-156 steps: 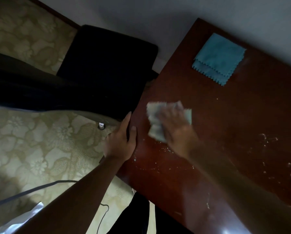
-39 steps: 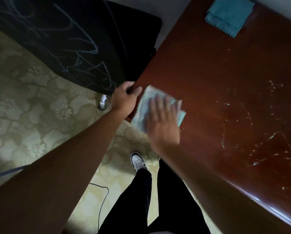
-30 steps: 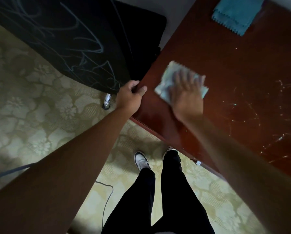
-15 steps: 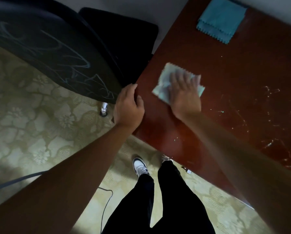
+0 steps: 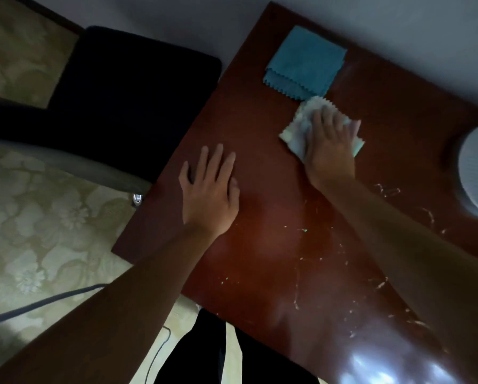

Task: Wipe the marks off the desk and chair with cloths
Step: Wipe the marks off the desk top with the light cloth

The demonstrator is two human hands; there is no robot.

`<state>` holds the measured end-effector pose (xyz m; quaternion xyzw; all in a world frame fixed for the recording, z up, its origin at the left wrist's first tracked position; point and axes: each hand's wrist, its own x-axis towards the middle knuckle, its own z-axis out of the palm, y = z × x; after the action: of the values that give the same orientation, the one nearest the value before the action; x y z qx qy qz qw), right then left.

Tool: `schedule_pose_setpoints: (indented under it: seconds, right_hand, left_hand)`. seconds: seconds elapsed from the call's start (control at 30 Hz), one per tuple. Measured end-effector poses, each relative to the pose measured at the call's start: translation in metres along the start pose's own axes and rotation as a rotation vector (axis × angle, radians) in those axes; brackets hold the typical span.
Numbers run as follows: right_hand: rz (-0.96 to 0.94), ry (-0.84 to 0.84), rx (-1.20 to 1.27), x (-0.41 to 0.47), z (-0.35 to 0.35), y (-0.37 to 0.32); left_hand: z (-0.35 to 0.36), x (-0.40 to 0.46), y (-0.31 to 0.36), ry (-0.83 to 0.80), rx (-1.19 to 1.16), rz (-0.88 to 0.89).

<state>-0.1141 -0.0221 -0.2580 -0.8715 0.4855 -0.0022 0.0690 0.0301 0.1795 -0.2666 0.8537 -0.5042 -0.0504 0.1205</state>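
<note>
Head view: I log the reddish-brown desk [image 5: 260,151] filling the right of the frame, pale scribbled marks [image 5: 343,253] across its near right part, with the black chair [image 5: 127,101] just off its left edge. Left hand [image 5: 208,191] lies flat on the bare desktop, fingers straight and slightly spread, holding nothing; right hand [image 5: 327,145] presses a pale crumpled cloth [image 5: 297,126] down with straight fingers. Folded blue cloth [image 5: 304,63] sits just beyond it, near the far edge.

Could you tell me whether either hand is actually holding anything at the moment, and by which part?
Nothing is gripped. The right hand presses flat on the middle of the pale cloth on the desk; the left hand rests flat on bare wood.
</note>
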Motion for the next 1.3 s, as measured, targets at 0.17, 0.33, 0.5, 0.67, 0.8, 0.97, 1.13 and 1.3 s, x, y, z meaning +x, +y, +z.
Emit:
schedule_pose_setpoints:
  seconds: [0.17,0.33,0.5,0.67,0.8,0.97,1.13,1.3]
  right_hand:
    - [-0.346,-0.056,0.113,-0.102,0.005,-0.030]
    - [-0.223,-0.051,0.068,-0.021,-0.007,0.007]
    - [-0.279,-0.020,0.124,-0.076,-0.003,-0.018]
    - [-0.261,-0.070,0.128,-0.040,-0.012,0.000]
    - [-0.194,-0.004,0.099,-0.025,-0.006,0.002]
    - [-0.455,-0.080,0.172,-0.133,0.000,-0.003]
    - [-0.308,-0.041,0.050,-0.019,-0.004,0.016]
    - [-0.479,-0.058,0.104,-0.114,0.013,-0.043]
  left_hand:
    - [0.004,-0.001,0.000,0.044,0.028,-0.012]
    - [0.005,0.001,0.002,0.088,0.057,-0.009]
    - [0.005,0.000,0.003,0.117,0.059,-0.009]
    - [0.004,0.001,0.003,0.103,0.062,-0.013]
    - [0.006,0.000,0.002,0.109,0.061,-0.008]
    - [0.005,0.002,0.003,0.143,0.050,-0.004]
    - [0.006,0.002,0.002,0.127,0.051,-0.011]
    - [0.002,0.002,-0.002,0.089,0.039,0.006]
